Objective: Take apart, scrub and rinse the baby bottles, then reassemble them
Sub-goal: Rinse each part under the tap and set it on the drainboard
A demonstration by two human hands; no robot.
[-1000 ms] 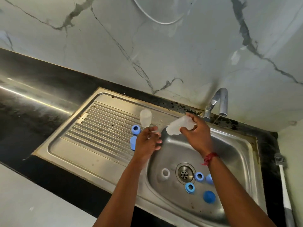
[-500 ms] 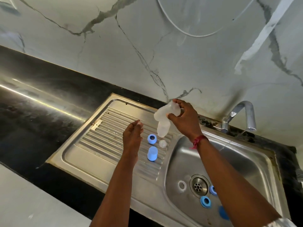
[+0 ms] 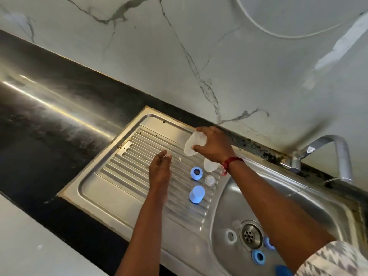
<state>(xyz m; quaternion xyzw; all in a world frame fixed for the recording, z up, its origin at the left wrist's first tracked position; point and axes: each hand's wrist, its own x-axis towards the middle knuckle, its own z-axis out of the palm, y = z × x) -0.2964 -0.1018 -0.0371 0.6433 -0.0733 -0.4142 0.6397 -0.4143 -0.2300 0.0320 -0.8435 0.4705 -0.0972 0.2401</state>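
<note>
My right hand (image 3: 214, 145) grips a translucent baby bottle (image 3: 191, 145), tilted mouth-down just above the ribbed drainboard (image 3: 127, 166). A second translucent bottle (image 3: 210, 166) stands on the drainboard behind my right wrist. Beside it lie a blue collar ring (image 3: 196, 172), a clear nipple (image 3: 210, 180) and a blue cap (image 3: 197, 194). My left hand (image 3: 160, 169) hovers over the drainboard with straight fingers, holding nothing. In the basin (image 3: 298, 206) lie a white ring (image 3: 231, 236), a blue ring (image 3: 258, 256) and other blue parts (image 3: 282, 270), partly hidden by my right arm.
The drain (image 3: 250, 235) sits in the basin floor. A chrome tap (image 3: 336, 154) rises at the back right. Black countertop (image 3: 49, 120) stretches to the left, and a marble wall stands behind with a white cable hanging on it.
My right hand has carried the bottle from over the basin leftward to the drainboard. My left hand has moved left, away from the standing bottle, and its fingers have straightened.
</note>
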